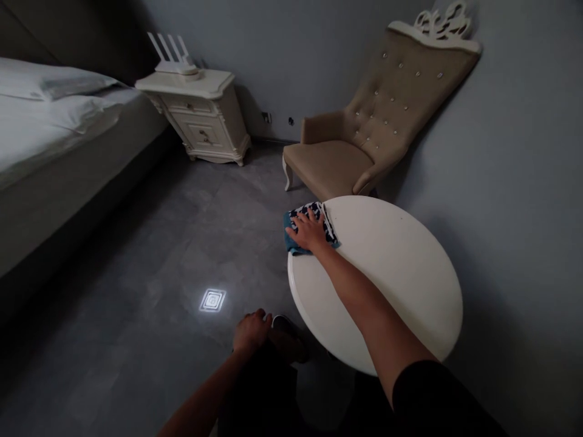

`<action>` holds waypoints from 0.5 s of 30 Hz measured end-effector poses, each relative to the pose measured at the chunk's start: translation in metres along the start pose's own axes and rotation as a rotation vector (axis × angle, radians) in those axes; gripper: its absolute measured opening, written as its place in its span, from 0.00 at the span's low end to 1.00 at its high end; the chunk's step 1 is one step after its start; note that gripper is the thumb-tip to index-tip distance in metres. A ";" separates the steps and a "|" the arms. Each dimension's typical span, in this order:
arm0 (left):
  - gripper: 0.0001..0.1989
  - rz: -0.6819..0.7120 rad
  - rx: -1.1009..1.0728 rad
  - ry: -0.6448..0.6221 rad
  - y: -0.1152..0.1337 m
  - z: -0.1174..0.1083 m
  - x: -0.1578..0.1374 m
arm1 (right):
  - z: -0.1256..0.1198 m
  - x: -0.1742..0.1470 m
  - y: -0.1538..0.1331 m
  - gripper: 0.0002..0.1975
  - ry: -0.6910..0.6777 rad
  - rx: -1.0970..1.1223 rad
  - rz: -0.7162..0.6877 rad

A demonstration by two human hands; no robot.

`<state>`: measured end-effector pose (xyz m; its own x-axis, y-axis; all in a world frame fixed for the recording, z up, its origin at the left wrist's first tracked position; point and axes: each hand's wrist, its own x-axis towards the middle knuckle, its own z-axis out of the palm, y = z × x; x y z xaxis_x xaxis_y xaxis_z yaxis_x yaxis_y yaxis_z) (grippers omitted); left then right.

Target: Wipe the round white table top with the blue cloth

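My right hand (310,232) lies flat with spread fingers on a folded cloth (291,240), pressing it against the table top. The cloth is blue with a dark-and-white patterned side, and it overhangs the left rim of a round white table (387,249). My right forearm stretches across the table. Lower down, my left hand (252,331) rests on my dark-clothed knee, its fingers loosely bent and apart from any object. Part of those fingers is hard to make out in the dim light.
A tan buttoned armchair (332,164) stands just behind the table. A white nightstand (204,121) bears a white router (177,60). The bed (68,145) fills the left side. A bright square light patch (212,300) shows on the grey floor, and a wall rises at right.
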<state>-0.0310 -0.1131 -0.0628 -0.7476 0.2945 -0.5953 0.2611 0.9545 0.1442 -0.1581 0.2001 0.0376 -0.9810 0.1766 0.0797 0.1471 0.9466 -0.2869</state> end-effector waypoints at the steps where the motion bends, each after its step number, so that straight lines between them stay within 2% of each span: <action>1: 0.23 0.002 0.002 -0.004 0.000 -0.001 0.001 | -0.002 0.013 0.011 0.33 0.007 -0.006 0.029; 5: 0.24 -0.006 0.007 -0.012 0.003 -0.003 0.005 | -0.012 0.055 0.064 0.35 -0.007 -0.022 0.146; 8: 0.24 -0.008 0.012 -0.020 0.005 -0.004 0.007 | -0.024 0.075 0.108 0.38 -0.017 -0.034 0.231; 12: 0.19 0.014 0.030 -0.044 0.008 -0.007 0.007 | -0.046 0.079 0.173 0.40 -0.040 -0.048 0.312; 15: 0.21 0.001 0.037 -0.043 0.011 -0.008 0.007 | -0.065 0.066 0.227 0.42 -0.043 -0.053 0.373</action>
<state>-0.0382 -0.1000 -0.0589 -0.7206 0.2919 -0.6289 0.2847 0.9516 0.1155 -0.1814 0.4445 0.0397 -0.8628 0.5018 -0.0615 0.5009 0.8320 -0.2384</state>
